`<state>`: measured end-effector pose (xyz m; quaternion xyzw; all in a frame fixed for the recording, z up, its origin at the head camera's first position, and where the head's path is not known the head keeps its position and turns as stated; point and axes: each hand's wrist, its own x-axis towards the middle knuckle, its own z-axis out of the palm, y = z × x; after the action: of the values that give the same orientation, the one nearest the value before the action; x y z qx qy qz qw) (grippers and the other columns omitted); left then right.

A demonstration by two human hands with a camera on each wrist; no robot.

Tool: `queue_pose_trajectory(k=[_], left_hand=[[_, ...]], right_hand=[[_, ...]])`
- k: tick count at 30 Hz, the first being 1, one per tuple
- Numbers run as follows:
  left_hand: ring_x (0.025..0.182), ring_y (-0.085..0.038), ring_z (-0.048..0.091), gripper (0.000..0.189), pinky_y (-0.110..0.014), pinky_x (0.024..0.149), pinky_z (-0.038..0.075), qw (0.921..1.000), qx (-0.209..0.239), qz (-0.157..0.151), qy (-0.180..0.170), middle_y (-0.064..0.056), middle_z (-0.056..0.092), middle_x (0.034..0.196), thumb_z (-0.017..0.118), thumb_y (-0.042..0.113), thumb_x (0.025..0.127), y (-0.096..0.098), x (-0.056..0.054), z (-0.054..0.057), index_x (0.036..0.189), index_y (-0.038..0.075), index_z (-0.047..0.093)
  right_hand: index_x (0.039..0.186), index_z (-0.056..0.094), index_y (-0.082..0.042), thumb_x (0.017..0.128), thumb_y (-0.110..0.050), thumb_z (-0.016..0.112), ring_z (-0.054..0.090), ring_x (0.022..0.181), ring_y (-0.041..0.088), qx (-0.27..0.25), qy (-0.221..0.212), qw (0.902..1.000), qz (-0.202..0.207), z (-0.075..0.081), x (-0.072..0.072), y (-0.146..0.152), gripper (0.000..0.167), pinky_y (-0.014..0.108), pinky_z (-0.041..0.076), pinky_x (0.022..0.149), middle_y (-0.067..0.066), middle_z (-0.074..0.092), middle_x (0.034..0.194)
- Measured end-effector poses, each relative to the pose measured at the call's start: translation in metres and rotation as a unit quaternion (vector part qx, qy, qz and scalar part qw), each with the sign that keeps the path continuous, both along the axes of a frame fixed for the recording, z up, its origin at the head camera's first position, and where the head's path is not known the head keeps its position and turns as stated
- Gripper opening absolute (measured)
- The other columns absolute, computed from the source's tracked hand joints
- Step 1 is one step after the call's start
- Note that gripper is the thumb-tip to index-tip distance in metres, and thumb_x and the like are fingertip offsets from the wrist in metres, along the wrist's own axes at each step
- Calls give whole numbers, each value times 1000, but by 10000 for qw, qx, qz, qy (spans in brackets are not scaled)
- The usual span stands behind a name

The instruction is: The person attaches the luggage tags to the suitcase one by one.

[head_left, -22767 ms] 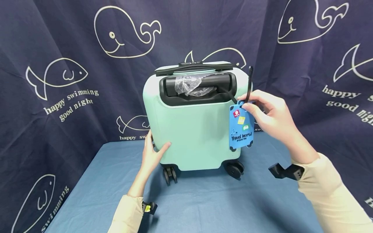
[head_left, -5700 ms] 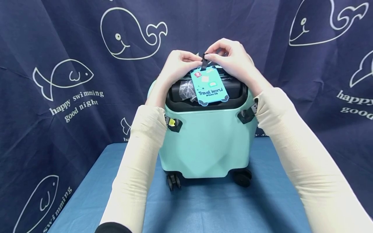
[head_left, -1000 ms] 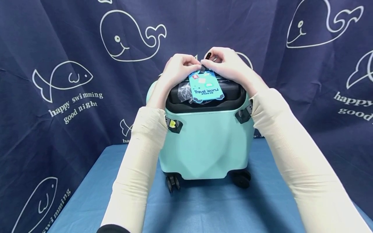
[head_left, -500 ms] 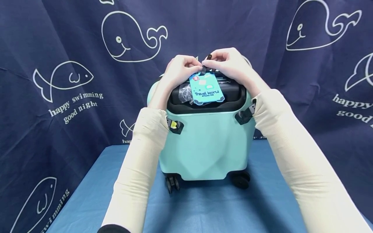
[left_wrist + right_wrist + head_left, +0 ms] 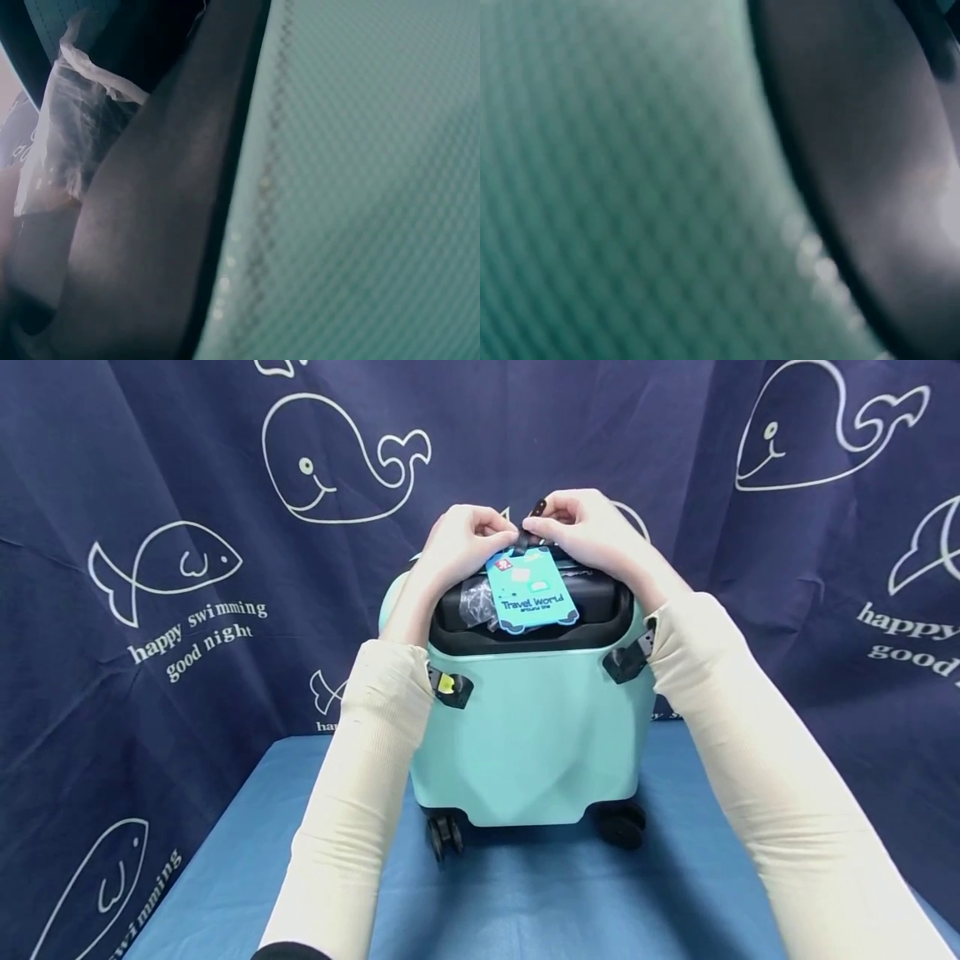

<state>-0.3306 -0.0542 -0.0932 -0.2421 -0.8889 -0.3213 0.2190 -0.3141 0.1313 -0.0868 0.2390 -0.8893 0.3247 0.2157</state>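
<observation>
A mint-green suitcase (image 5: 528, 735) stands upright on its wheels, its handle side towards me. At its top, a blue luggage tag (image 5: 531, 592) lettered "Travel World" hangs by a black strap (image 5: 522, 543) in front of the handle recess. My left hand (image 5: 467, 543) pinches the strap from the left with thumb and fingertips. From the right, my right hand (image 5: 588, 531) pinches it too, and the strap's free end (image 5: 538, 508) pokes up beside those fingers. The suitcase's top carry handle is mostly hidden behind hands and tag. Both wrist views are filled by the suitcase's textured shell (image 5: 360, 180) and dark recess.
Crinkled clear plastic (image 5: 477, 600) wraps the black pull handle (image 5: 592, 597) in the recess. A blue cloth (image 5: 480, 902) covers the table. Behind the suitcase hangs a dark blue curtain (image 5: 187, 693) with white whales and fish.
Earlier, my left hand steadied the suitcase's lower left while my right held the tag at its right side. Now both hands are at the top with the strap; the last second shows only slight shifts.
</observation>
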Motion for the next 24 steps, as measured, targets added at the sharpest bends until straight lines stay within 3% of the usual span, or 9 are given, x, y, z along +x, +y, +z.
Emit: queue_pose_trajectory(k=[7, 12, 19, 24], left_hand=[[81, -3, 59, 18, -18, 80, 40, 9996, 248, -32, -142, 2, 70, 91, 63, 27, 89, -1, 0, 0, 98, 14, 72], [80, -1, 60, 18, -17, 79, 41, 9994, 311, -78, -100, 2, 71, 92, 64, 26, 88, 0, 1, -1, 99, 14, 72], [77, -6, 57, 25, -17, 75, 42, 9939, 751, -695, -415, 5, 67, 81, 64, 33, 86, 0, 3, -2, 97, 12, 72], [83, -4, 63, 30, -16, 81, 45, 9913, 821, -863, -551, 2, 69, 91, 70, 34, 83, 0, 3, -2, 103, 12, 71]], right_hand=[[91, 63, -9, 89, -41, 59, 50, 75, 14, -138, 45, 9999, -49, 0, 2, 1, 32, 23, 32, 74, -7, 57, 68], [93, 63, -5, 91, -33, 59, 49, 71, 14, -59, 277, 9996, 85, -2, -1, 0, 29, 23, 33, 72, -4, 55, 70], [91, 67, -9, 88, -34, 64, 51, 68, 6, -344, 716, 9967, -136, -4, 1, 2, 26, 20, 35, 68, -6, 60, 75], [94, 67, -14, 86, -41, 64, 51, 73, 4, -545, 630, 9960, -320, -3, 4, 3, 28, 20, 34, 68, -9, 62, 80]])
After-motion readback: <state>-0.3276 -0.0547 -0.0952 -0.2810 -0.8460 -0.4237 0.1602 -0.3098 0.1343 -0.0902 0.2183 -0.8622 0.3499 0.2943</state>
